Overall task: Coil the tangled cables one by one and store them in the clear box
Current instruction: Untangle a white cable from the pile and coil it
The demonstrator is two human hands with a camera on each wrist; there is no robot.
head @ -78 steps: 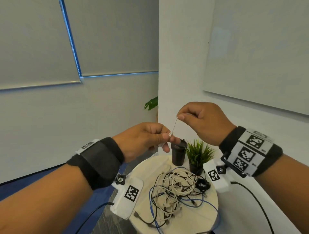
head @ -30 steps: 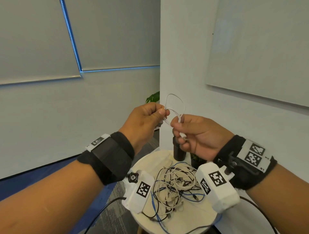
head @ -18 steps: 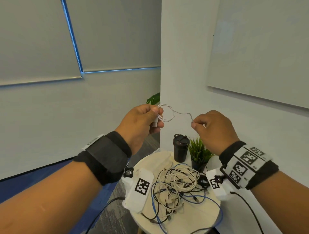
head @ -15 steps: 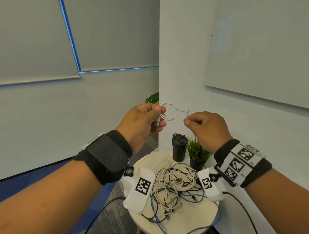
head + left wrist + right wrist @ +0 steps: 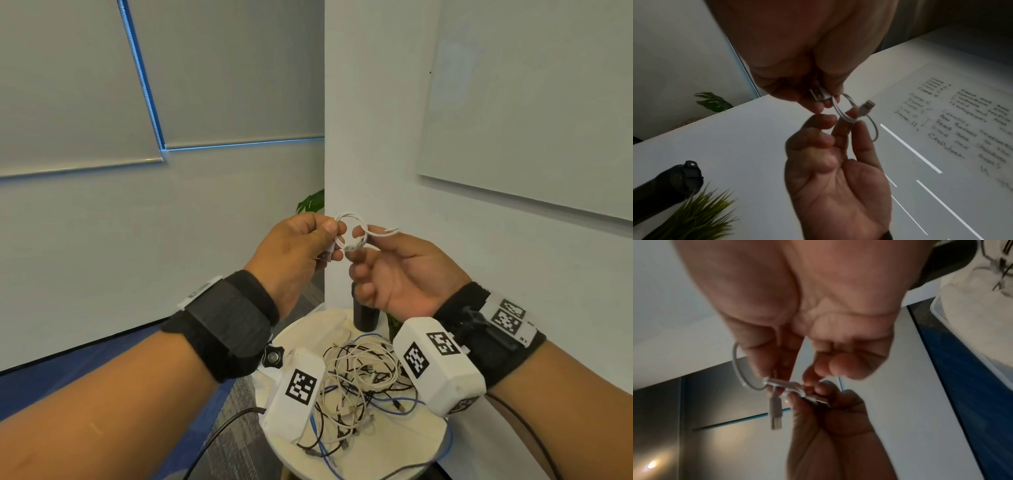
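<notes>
A short white cable [image 5: 352,233] is wound into a small coil in the air above the table. My left hand [image 5: 330,240] pinches its USB plug [image 5: 819,95] together with the loops. The right hand [image 5: 359,246], palm up, pinches the coil from the other side, and the small end plug [image 5: 867,107] sticks out past its fingertips [image 5: 856,128]. Below lies a tangle of white, black and blue cables [image 5: 359,377] on a round white table [image 5: 394,442]. The clear box [image 5: 325,323] stands at the table's far left, partly hidden by my left wrist.
A black tumbler [image 5: 364,317] and a small green plant [image 5: 694,216] stand at the table's back edge against the white wall. A whiteboard [image 5: 531,102] hangs on the right. Blue and grey carpet [image 5: 68,377] lies to the left of the table.
The right hand has turned palm up and brought the cable's free end back to the left hand, so another loop has joined the coil. The hands are now together.
</notes>
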